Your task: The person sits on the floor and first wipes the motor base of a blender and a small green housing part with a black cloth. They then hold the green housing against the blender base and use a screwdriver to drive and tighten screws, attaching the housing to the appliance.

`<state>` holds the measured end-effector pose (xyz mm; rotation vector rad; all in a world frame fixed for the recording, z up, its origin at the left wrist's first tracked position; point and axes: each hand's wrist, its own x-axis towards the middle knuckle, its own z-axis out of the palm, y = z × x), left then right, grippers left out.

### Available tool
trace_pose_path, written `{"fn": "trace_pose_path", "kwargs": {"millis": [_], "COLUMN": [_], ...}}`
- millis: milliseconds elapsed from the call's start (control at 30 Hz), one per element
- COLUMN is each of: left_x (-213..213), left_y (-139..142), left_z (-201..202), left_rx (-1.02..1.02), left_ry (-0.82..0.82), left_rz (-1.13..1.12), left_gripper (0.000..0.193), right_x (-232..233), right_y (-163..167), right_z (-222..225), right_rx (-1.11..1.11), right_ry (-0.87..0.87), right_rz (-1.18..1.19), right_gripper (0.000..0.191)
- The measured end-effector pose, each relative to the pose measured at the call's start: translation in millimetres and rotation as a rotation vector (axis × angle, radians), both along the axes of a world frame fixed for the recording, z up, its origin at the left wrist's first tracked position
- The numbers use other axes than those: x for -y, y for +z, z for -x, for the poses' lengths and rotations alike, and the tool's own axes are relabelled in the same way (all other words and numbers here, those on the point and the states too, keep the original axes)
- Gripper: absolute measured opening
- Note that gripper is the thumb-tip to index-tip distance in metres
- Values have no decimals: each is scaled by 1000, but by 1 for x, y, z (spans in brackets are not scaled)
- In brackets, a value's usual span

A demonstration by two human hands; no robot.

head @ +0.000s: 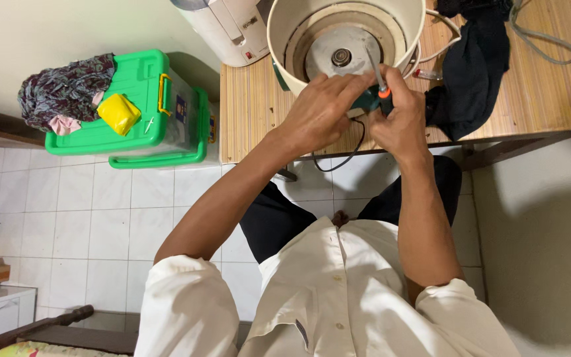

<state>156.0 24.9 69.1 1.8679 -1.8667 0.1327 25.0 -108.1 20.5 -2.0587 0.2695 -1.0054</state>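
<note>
A cream rice-cooker body (410,26) stands open on a wooden table (252,112), its round metal heating plate (342,53) showing inside. My left hand (318,109) presses against the cooker's near, dark green lower edge. My right hand (401,112) grips a screwdriver (379,79) with an orange and dark handle; its shaft points up over the cooker's rim. A black cord (346,155) hangs down from under my hands past the table edge.
A dark cloth (474,66) and a grey cable (543,36) lie on the table's right side. A white appliance lid (229,30) is at the back. Left of the table stands a green-lidded storage box (166,106) with patterned fabric (67,89) and a yellow bundle (119,112). The floor has white tiles.
</note>
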Motion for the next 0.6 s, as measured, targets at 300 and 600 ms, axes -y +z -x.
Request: {"fn": "trace_pose_path", "kwargs": {"millis": [300,600], "left_x": [22,53], "left_y": [1,27], "left_z": [-2,-22], "left_rx": [97,25], "left_ry": [65,33], "left_rz": [74,75], "left_gripper": [71,65], "right_x": [16,29], "right_y": [6,-9], "right_z": [-6,7], "right_rx": [30,123], "right_ry": [-26,-156], "right_rz": [78,-41], "right_gripper": [53,66]}}
